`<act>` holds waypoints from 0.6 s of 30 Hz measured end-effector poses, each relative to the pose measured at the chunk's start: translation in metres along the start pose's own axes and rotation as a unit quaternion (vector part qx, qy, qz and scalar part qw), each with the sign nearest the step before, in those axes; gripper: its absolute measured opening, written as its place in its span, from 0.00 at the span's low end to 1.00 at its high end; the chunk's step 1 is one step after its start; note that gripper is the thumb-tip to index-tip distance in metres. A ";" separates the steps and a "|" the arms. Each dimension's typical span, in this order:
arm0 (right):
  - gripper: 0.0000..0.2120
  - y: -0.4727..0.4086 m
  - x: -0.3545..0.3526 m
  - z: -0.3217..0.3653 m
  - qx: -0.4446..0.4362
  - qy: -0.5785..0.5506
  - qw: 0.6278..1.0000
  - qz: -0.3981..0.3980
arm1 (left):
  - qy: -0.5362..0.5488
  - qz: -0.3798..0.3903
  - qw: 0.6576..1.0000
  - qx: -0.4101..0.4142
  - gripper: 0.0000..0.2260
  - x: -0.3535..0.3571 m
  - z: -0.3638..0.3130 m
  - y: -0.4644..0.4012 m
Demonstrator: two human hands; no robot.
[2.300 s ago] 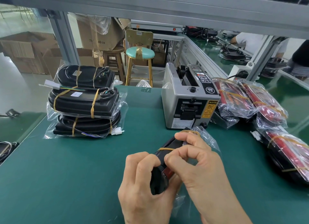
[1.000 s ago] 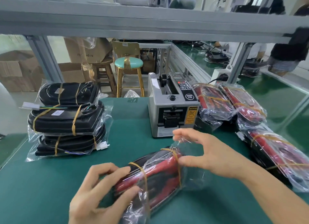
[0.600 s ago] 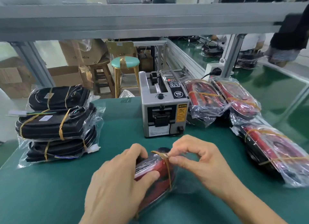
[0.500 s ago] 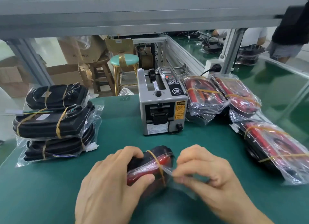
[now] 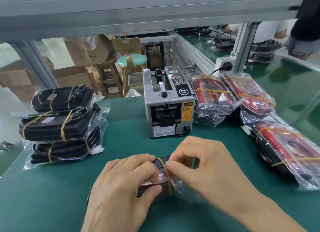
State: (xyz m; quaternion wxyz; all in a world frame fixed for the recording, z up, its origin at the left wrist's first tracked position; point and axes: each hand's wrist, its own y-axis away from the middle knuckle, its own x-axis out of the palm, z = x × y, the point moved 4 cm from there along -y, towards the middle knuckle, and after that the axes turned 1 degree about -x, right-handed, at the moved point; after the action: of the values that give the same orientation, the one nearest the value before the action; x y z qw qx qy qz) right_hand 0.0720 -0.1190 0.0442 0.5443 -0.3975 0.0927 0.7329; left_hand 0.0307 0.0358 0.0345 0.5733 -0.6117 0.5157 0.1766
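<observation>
Green mat under tape dispenser; cardboard boxes behind.

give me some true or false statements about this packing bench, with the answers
1. The left hand and the right hand both hold the bagged red part. True.
2. A yellow band runs round that part. True.
3. The tape dispenser stands left of the black bundles. False: it stands to their right, beyond the hands.
4. The black bundles lie side by side in a single layer. False: they are stacked three high.
5. The stool has a red seat. False: its seat is teal.
</observation>
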 end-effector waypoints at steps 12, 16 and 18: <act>0.15 -0.067 0.015 0.035 0.075 0.243 0.916 0.310 | 0.000 -0.060 0.998 0.020 0.08 0.004 -0.001 0.008; 0.17 -0.078 0.027 0.038 0.093 0.262 0.883 0.378 | -0.005 -0.058 0.998 0.005 0.05 0.006 0.000 0.007; 0.20 -0.079 0.028 0.040 0.047 0.300 0.882 0.360 | 0.012 -0.046 0.999 -0.013 0.07 0.005 0.004 0.005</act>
State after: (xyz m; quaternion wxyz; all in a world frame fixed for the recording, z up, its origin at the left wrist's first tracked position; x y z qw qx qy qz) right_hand 0.1189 -0.0455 0.0754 0.2070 -0.5120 0.4226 0.7186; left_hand 0.0298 0.0380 0.0271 0.5665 -0.6444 0.4915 0.1491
